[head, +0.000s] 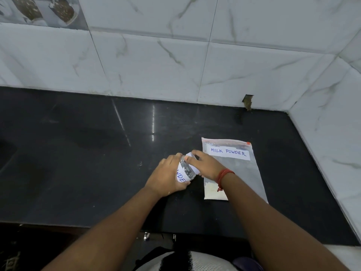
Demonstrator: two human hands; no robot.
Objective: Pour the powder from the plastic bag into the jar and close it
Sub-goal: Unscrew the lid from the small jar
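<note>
At the middle of the black desk (pixel 82 163), a little toward five o'clock of its centre, stands the jar (pixel 185 171), a clear plastic one wrapped in a white paper label with blue handwritten letters, of which only the last few show. The left hand (pixel 168 178) wraps around its body from the nine o'clock side, fingers curled round the label and thumb at the near side, gripping it firmly. The right hand (pixel 207 165) comes in from three o'clock and lies over the top of the jar, fingers bent down round its upper rim; whether there is a lid under them I cannot tell, since the hand hides it. A red thread band (pixel 224 176) circles the right wrist.

Just beside the jar at three o'clock lies the plastic bag (pixel 234 169), flat on the desk, a zip-top with a red slider at its far corner and a white label reading MILK POWDER. A little pale powder (pixel 213 194) is gathered in its near corner, partly under the right forearm.

Beyond the desk at twelve o'clock and along three o'clock rises a wall of white marbled tiles (pixel 175 55).
</note>
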